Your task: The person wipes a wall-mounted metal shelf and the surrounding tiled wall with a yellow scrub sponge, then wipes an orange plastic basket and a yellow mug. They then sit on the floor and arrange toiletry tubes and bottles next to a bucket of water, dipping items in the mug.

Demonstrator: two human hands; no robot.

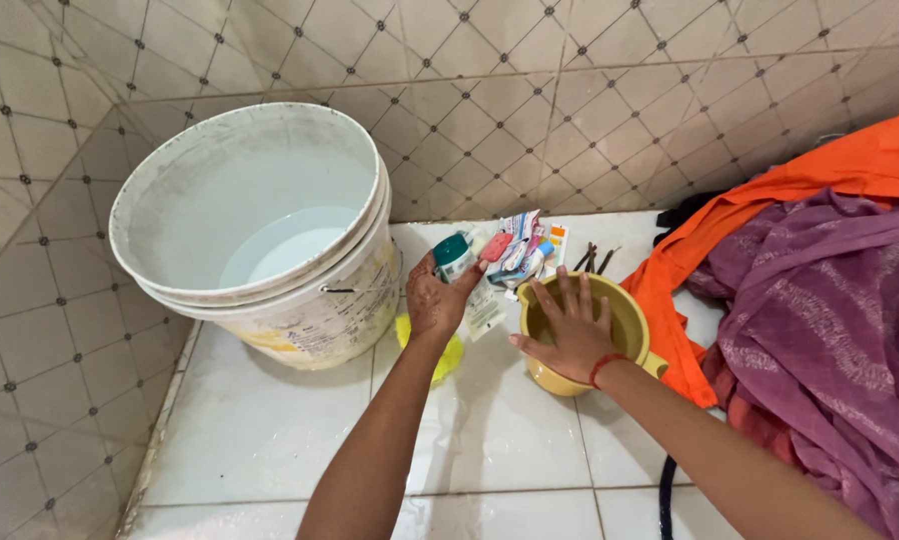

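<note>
Two bare hands are seen above a glossy white tiled floor point(269, 430): the left hand point(435, 300) has its fingers clamped on a small teal-capped bottle point(453, 257), just beside a scuffed white plastic bucket point(299, 300) partly filled with water. The right hand point(569, 330) is laid flat, fingers spread apart, over a round yellow plastic mug point(634, 330). Crumpled purple cloth point(829, 310) and orange cloth point(849, 165) are cut off at right, and the sachets point(519, 250) against the patterned wall tiles are hard to make out.

Single head-worn view, looking steeply down and forward from close above the white tiled floor point(269, 430) toward the corner where two patterned tiled walls point(589, 110) meet, both forearms entering from the lower edge.
</note>
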